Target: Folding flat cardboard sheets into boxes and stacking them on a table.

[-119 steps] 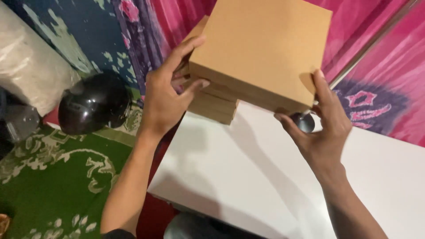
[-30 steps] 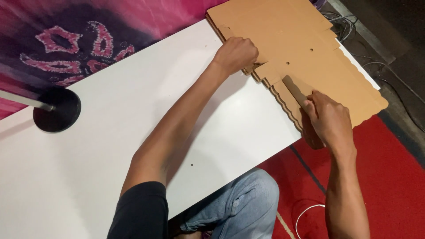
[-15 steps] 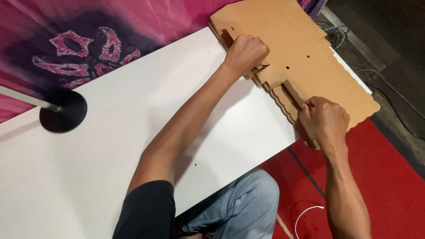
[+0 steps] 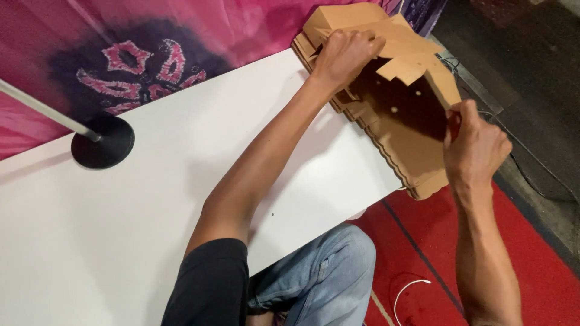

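A stack of flat brown cardboard box blanks [image 4: 417,160] with scalloped edges lies at the right end of the white table [image 4: 151,199]. The top blank [image 4: 399,78] is tilted up off the stack, its shaded underside with small holes facing me. My left hand [image 4: 345,53] grips its far upper edge. My right hand [image 4: 474,145] pinches its right edge near the table's corner.
A black round stand base [image 4: 103,142] with a thin metal pole stands on the table's left part. Pink and purple patterned cloth [image 4: 151,54] hangs behind. Red carpet [image 4: 531,265], a white cable [image 4: 411,293] and dark cables lie on the floor at right. My jeans-clad knee [image 4: 326,271] is under the table edge.
Both hands have lifted the top blank from lying flat on the stack to tilted upward. Four seconds ago I held a closed cardboard box at the table's other end.
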